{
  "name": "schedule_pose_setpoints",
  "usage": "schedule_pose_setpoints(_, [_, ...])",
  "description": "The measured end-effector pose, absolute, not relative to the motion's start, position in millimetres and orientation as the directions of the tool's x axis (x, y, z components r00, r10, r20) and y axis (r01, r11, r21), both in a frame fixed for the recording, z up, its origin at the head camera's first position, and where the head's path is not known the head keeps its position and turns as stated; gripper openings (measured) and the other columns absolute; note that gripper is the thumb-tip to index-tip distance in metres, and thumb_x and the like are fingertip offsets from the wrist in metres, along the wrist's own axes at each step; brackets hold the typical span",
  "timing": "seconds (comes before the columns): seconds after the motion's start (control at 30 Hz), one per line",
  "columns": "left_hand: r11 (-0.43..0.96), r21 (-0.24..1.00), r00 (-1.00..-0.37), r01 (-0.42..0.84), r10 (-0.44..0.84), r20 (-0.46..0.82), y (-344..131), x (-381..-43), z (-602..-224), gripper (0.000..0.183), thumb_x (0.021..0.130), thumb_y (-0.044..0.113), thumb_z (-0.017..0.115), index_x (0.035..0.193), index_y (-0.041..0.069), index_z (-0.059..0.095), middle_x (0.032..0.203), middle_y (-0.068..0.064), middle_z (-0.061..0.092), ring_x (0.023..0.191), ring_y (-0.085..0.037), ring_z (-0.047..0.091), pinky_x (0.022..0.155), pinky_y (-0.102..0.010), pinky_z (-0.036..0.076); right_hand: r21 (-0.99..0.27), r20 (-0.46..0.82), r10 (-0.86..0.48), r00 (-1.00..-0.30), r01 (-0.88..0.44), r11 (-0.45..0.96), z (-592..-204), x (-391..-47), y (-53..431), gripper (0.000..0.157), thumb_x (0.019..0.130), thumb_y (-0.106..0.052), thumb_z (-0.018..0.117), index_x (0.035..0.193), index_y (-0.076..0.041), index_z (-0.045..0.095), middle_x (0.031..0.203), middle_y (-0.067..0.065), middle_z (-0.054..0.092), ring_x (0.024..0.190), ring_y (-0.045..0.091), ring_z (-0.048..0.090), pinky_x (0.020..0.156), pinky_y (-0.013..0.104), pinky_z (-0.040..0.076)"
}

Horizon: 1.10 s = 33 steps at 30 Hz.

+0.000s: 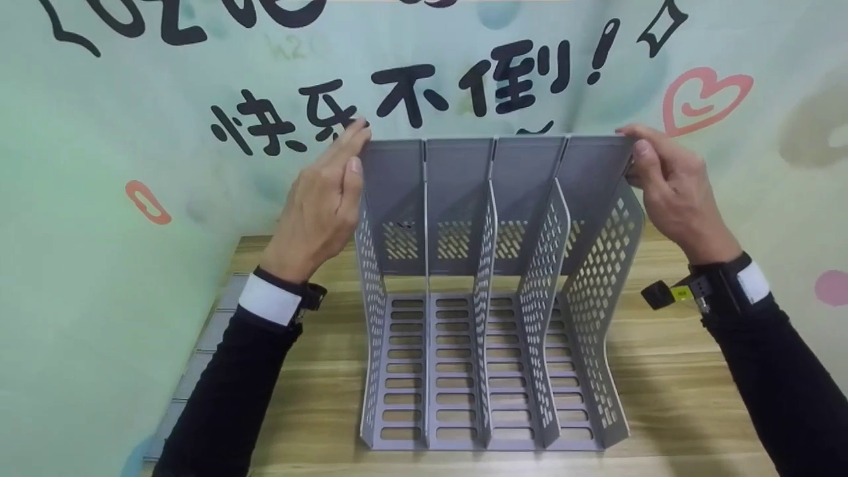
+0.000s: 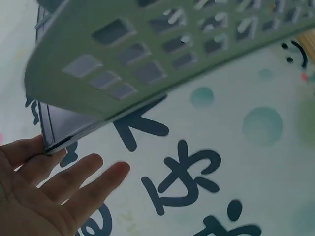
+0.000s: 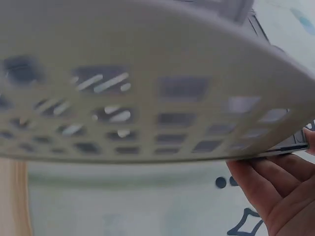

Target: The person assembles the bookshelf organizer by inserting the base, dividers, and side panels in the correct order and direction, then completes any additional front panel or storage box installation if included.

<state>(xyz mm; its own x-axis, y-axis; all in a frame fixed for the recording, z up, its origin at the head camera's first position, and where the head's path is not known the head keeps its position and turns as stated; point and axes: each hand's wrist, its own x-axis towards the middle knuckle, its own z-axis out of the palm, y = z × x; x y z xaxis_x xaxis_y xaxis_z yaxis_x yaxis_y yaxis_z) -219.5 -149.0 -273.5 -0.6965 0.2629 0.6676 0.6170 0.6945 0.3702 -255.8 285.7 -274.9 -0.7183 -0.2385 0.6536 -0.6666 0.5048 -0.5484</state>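
Note:
A grey plastic file rack stands on the wooden table, with upright perforated dividers and a slotted base. Across its rear is a flat grey back panel, and table shows in a gap between the panel's lower edge and the base. My left hand pinches the panel's top left corner; in the left wrist view the other fingers are spread below that corner. At the top right corner my right hand grips the panel, thumb in front and fingers behind. Perforated side walls fill much of both wrist views.
Flat grey panels lie at the table's left edge, partly behind the left sleeve. A pale green printed backdrop with dark lettering rises close behind the rack and along the left side. Wooden tabletop extends right of the rack.

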Motion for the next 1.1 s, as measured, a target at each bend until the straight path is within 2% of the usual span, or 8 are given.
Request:
schedule_pose_setpoints(0.13, [0.715,0.365,-0.715,0.597,0.267,0.647,-154,-216,-282,0.053,0.109,0.026,0.026,0.151,-0.001,0.044,0.159,-0.01,0.037,0.145,-0.013,0.03,0.118,-0.029,0.024,-0.508,0.633,-0.271,-0.725,-0.654,0.561,-280,-254,284,0.036,0.11,-0.016,0.042,0.14,-0.01,0.061,0.118,0.012,0.068,0.102,0.012,0.068,0.089,0.026,0.054])
schedule_pose_setpoints(0.3, [0.708,0.389,-0.734,0.59,0.269,0.623,-164,-213,-295,0.054,0.109,0.027,0.025,0.151,-0.002,0.043,0.157,-0.013,0.039,0.145,-0.016,0.032,0.118,-0.031,0.024,-0.502,0.603,-0.318,-0.731,-0.658,0.561,-277,-251,279,0.038,0.111,-0.021,0.04,0.143,-0.015,0.06,0.121,0.01,0.068,0.109,0.024,0.068,0.089,0.026,0.054])
schedule_pose_setpoints(0.4, [0.711,0.398,-0.756,0.579,0.286,0.589,-165,-211,-305,0.056,0.11,0.03,0.023,0.151,-0.003,0.042,0.157,-0.015,0.038,0.145,-0.019,0.032,0.119,-0.033,0.023,-0.494,0.587,-0.333,-0.738,-0.653,0.574,-284,-249,280,0.038,0.111,-0.021,0.039,0.142,-0.013,0.061,0.12,0.01,0.068,0.108,0.015,0.065,0.095,0.02,0.048])
schedule_pose_setpoints(0.6, [0.706,0.414,-0.768,0.575,0.292,0.57,-159,-207,-313,0.057,0.109,0.031,0.022,0.15,-0.003,0.044,0.155,-0.017,0.04,0.144,-0.023,0.035,0.118,-0.034,0.026,-0.607,0.536,-0.305,-0.788,-0.61,0.509,-307,-248,291,0.041,0.112,-0.019,0.036,0.142,-0.012,0.061,0.124,0.011,0.067,0.11,0.011,0.057,0.097,0.022,0.039])
schedule_pose_setpoints(0.83, [0.732,0.394,-0.778,0.555,0.289,0.558,-155,-202,-318,0.056,0.11,0.031,0.022,0.151,-0.001,0.042,0.155,-0.017,0.04,0.142,-0.027,0.038,0.117,-0.035,0.029,-0.665,0.502,-0.295,-0.813,-0.581,0.468,-312,-246,295,0.042,0.111,-0.018,0.034,0.142,-0.011,0.061,0.122,0.01,0.068,0.107,0.016,0.059,0.093,0.024,0.043])
schedule_pose_setpoints(0.93, [0.75,0.383,-0.785,0.54,0.283,0.551,-154,-202,-316,0.056,0.11,0.032,0.022,0.152,0.001,0.041,0.156,-0.015,0.039,0.141,-0.029,0.04,0.116,-0.037,0.031,-0.682,0.511,-0.292,-0.808,-0.588,0.434,-310,-247,293,0.042,0.111,-0.019,0.034,0.141,-0.01,0.062,0.12,0.007,0.069,0.106,0.018,0.06,0.091,0.025,0.045])
schedule_pose_setpoints(1.0, [0.764,0.374,-0.792,0.525,0.279,0.542,-154,-202,-315,0.056,0.11,0.032,0.022,0.153,0.002,0.041,0.157,-0.013,0.038,0.14,-0.029,0.04,0.111,-0.039,0.039,-0.682,0.513,-0.305,-0.803,-0.597,0.424,-309,-248,294,0.043,0.111,-0.019,0.033,0.142,-0.011,0.062,0.121,0.008,0.069,0.106,0.02,0.06,0.092,0.026,0.044])
schedule_pose_setpoints(1.1, [0.787,0.365,-0.816,0.498,0.282,0.505,-155,-202,-313,0.058,0.11,0.034,0.019,0.156,0.003,0.037,0.16,-0.01,0.033,0.142,-0.028,0.038,0.104,-0.042,0.046,-0.697,0.471,-0.352,-0.809,-0.586,0.413,-309,-249,298,0.045,0.111,-0.022,0.03,0.147,-0.014,0.056,0.132,0.01,0.063,0.121,0.021,0.054,0.107,0.033,0.036])
